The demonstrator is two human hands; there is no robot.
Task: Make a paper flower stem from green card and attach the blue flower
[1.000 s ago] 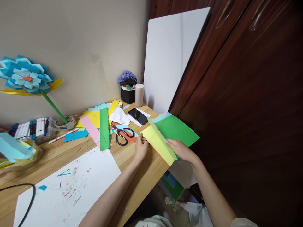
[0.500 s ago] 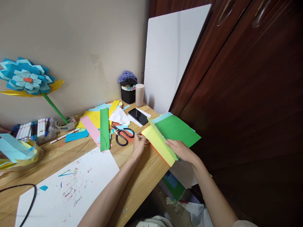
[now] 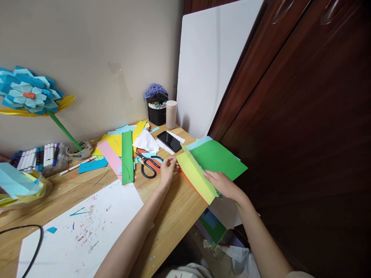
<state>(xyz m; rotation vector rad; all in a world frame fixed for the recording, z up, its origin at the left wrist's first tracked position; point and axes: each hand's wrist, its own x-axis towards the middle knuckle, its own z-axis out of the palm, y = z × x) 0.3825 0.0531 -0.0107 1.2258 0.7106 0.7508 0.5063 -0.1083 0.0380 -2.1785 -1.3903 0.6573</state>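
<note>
At the table's right corner, my right hand (image 3: 222,184) grips the near edge of a stack of coloured paper. A pale yellow sheet (image 3: 194,175) lies bent over on its left side, with a large green sheet (image 3: 218,158) to the right. A thin orange edge shows under the yellow one. My left hand (image 3: 168,170) is closed, fingertips pinched together beside the left corner of the stack; what they hold, if anything, is too small to make out. Black-handled scissors (image 3: 149,165) lie partly spread just left of that hand.
Paper strips, including a green strip (image 3: 127,158) and a pink strip (image 3: 111,160), lie left of the scissors. A phone (image 3: 169,141), a pink bottle (image 3: 171,115) and a black marker case (image 3: 157,112) stand or lie behind. A paper flower (image 3: 30,94) rises at left.
My left hand has shifted slightly left and up, a little away from the yellow sheet's edge. My right hand keeps its grip on the stack. The view has turned slightly right.
</note>
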